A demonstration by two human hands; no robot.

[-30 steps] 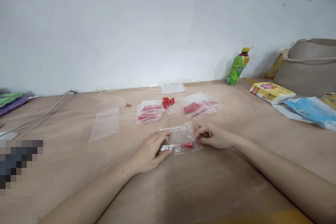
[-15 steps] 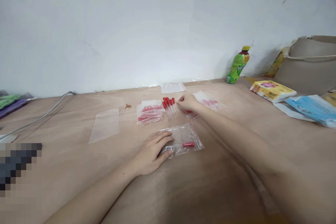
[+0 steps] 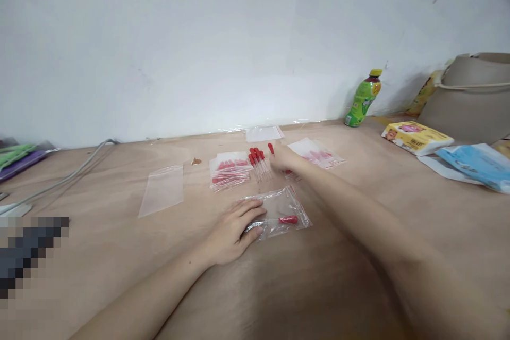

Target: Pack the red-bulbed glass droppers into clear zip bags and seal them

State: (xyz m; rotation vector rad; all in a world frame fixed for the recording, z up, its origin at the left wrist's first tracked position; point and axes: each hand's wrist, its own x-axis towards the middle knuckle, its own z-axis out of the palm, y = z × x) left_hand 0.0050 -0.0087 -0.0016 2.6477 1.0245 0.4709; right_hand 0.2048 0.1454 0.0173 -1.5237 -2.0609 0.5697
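Right hand (image 3: pixel 283 158), frame centre, now has one red-bulbed dropper (image 3: pixel 271 147) clear of the loose bunch (image 3: pixel 255 155), bulb up; half a second ago it was only beside that bunch. Looks pinched in the fingers, though blur hides the exact contact. Left hand (image 3: pixel 233 228), lower centre, basically unmoved: fingers spread, resting on a clear zip bag (image 3: pixel 274 203) with a bagged dropper (image 3: pixel 288 220) inside. Loose bunch sits above it, between two piles of filled bags (image 3: pixel 230 170). For a good pick: hold near the bulb without squeezing hard, lift so the thin stem doesn't drag across the others, keep the left palm steady so the bag stays flat.
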